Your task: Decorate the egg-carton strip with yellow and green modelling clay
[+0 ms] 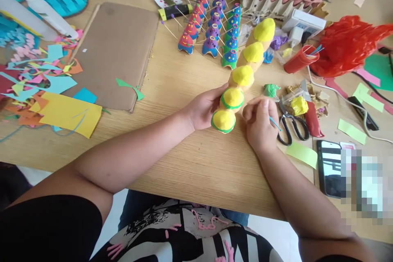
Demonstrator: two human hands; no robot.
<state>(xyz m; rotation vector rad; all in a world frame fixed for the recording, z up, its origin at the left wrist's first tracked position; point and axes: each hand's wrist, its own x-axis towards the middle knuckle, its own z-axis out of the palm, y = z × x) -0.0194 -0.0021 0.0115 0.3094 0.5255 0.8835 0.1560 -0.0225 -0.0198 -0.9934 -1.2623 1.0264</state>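
Observation:
My left hand (206,108) is closed around the near end of an egg carton strip (242,77). Yellow clay caps its several bumps, and the two nearest ones carry a green band round the base. Close to the strip's right side, my right hand (261,125) is closed in a pinch on a thin blue stick (275,124); its working tip is hidden by the fingers. Beyond the strip stand finished-looking rows of bumps: a red row (190,30), a purple row (211,32) and a blue-green row (231,35), with pins stuck in them.
Black-handled scissors (290,129), green clay (272,89) and a phone (330,168) lie to the right. A red cup (299,60) of sticks leans near a red plastic bag (346,47). Cardboard (118,49) and paper scraps (67,110) cover the left.

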